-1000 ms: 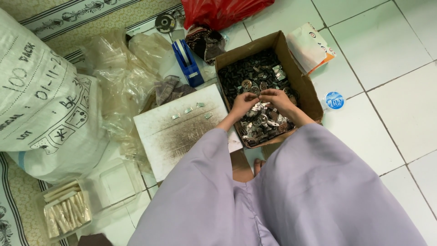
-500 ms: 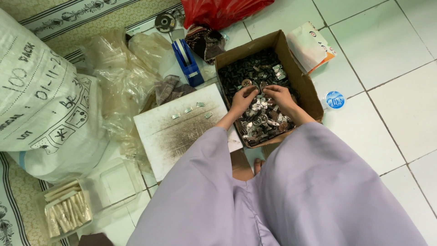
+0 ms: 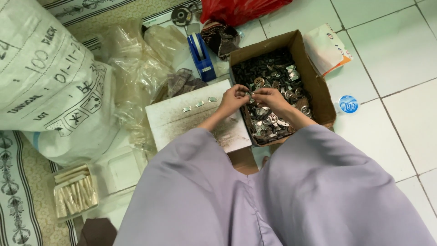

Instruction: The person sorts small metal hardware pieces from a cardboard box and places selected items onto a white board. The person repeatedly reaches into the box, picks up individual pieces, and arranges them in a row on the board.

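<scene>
Sitting: seen from above, a person in a pale lilac garment (image 3: 273,196) is on a white tiled floor (image 3: 400,59), both arms reaching toward the middle of the frame.
Left hand: the left hand (image 3: 234,99) is curled at the near left edge of the box, fingertips pinched on a small metal piece (image 3: 250,96) that is too tiny to make out.
Right hand: the right hand (image 3: 269,98) meets the left one over the box, its fingers closed on the same small metal piece.
Box: an open brown cardboard box (image 3: 314,86) sits in the upper centre of the frame, filled with dark and shiny small metal parts (image 3: 268,75).
Board: a white board (image 3: 182,120) lies on the floor just left of the box, with a short row of small silvery pieces (image 3: 199,104) near its far edge.
Left side: a large white printed sack (image 3: 45,77) fills the upper left, with crumpled clear plastic bags (image 3: 132,68) beside it.
Top edge: a blue tape dispenser (image 3: 201,57) stands near the box's far left corner, and a red bag (image 3: 236,9) lies beyond it.
Right of box: a small round blue cap (image 3: 348,104) rests on the tiles.
Lower left: a clear packet of pale sticks (image 3: 75,193) lies on the floor.
</scene>
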